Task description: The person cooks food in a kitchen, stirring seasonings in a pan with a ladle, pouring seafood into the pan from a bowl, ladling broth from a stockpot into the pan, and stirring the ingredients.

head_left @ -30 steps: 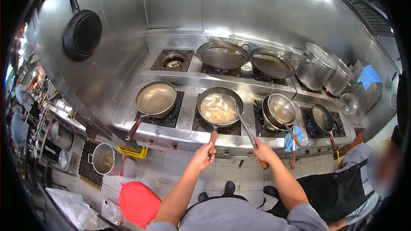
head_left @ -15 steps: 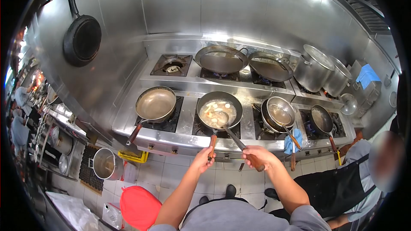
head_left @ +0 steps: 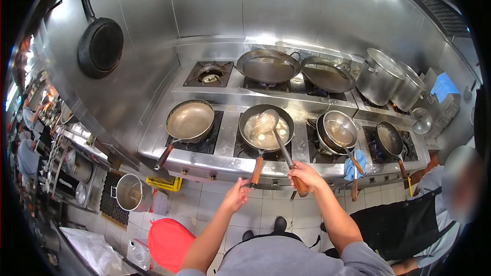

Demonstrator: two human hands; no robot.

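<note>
My right hand [head_left: 305,176] is wrapped round the wooden handle of a ladle [head_left: 282,145]. The ladle's bowl is down in a dark frying pan [head_left: 291,127] on the front middle burner, among pale liquid and whitish pieces of food [head_left: 262,137]. Just below and left of that pan's wooden handle [head_left: 257,173] is my left hand [head_left: 236,196], apart from it, fingers loosely stretched and holding nothing.
A wide pan [head_left: 190,120] sits on the left burner. To the right are a strainer [head_left: 341,128] over another pan and a small skillet [head_left: 389,139]. Tall pots [head_left: 379,83] stand behind. A person in a black apron [head_left: 394,227] is close on my right.
My left hand has let go of the frying pan's handle and drawn back left. The ladle's bowl has shifted up toward the far side of the pan, its handle now steeper.
</note>
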